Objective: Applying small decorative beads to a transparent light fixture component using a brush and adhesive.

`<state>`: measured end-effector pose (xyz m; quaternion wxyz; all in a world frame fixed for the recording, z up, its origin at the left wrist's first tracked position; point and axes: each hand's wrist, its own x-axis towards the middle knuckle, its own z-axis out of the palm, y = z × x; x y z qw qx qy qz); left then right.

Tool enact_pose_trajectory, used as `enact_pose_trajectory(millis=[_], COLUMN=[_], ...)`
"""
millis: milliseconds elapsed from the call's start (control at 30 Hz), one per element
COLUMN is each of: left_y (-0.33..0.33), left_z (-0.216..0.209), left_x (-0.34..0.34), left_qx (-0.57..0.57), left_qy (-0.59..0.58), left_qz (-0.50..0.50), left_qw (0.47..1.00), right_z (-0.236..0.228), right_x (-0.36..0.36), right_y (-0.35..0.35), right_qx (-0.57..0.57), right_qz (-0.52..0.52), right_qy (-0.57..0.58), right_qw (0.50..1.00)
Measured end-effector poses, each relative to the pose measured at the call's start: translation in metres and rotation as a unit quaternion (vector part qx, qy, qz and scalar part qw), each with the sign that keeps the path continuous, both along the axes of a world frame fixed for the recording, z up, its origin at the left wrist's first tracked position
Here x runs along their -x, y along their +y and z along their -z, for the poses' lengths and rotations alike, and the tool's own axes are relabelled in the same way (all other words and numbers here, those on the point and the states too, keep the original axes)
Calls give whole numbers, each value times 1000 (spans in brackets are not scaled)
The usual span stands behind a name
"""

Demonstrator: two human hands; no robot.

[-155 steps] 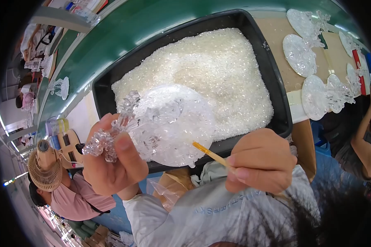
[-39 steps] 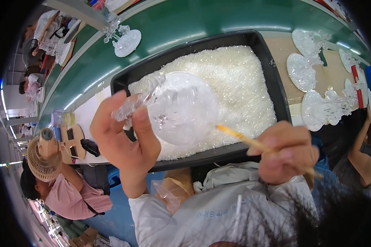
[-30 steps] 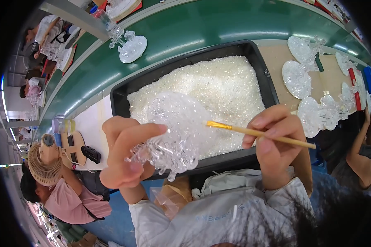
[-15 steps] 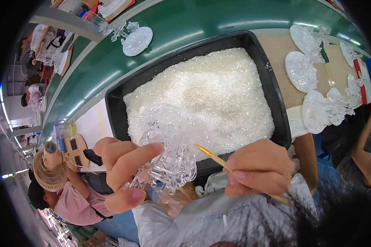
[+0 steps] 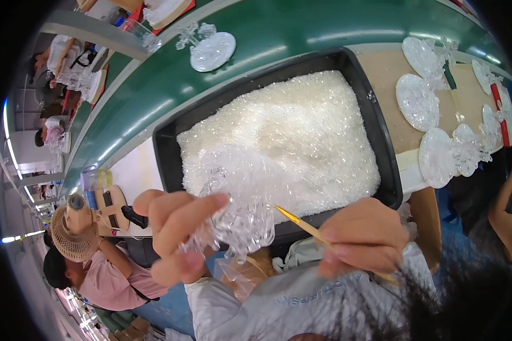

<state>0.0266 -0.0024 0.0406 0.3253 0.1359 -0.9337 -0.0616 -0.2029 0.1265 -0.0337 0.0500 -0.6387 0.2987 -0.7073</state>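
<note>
My left hand (image 5: 182,233) grips a clear plastic ornament (image 5: 242,224) with a cluster of small transparent shapes and a pale round disc, held over the near side of a black tray (image 5: 164,142). White glittering granules (image 5: 301,131) are heaped in the tray. Between the fingers of my right hand (image 5: 364,236) is a slim paintbrush (image 5: 294,219) with a gold ferrule. Its tip points at the ornament, close to its right side; whether they touch I cannot tell.
Beyond the tray runs a green conveyor belt (image 5: 273,54) carrying a similar ornament (image 5: 213,51). More clear ornaments (image 5: 418,102) lie on a tan board at right. A beige fan (image 5: 74,227) stands at left near a seated person in pink (image 5: 111,278). Another person's arm (image 5: 507,221) shows at far right.
The ornament on the belt has moved to the right. My left hand and its ornament have shifted slightly, and the ornament's angle differs a little. The brush stays close to it.
</note>
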Motion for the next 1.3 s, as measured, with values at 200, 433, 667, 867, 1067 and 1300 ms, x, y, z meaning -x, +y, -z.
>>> enact_pose_trajectory(millis=[200,433,667,867,1067,1300], left_y=[-94,-278,-331,-324,-329,-258], left_z=[-2,42,77,55,85,23], left_x=[-19,-8,-10,122,201,172], left_qx=[129,43,-84,-120,-159,-107], left_qy=[90,34,-140,-90,-142,52], left_qz=[-258,-409,-592,-266,-199,-100], left_qw=[953,911,790,952,957,988], right_z=[7,-22,1,2,-1,16], right_x=[-3,23,35,34,33,30], right_y=[1,13,24,21,24,32], right_qx=[85,-8,-73,-73,-106,-125], right_qz=[8,41,130,112,104,135], right_qy=[-67,37,27,6,18,-35], right_qw=[994,998,988,991,989,982])
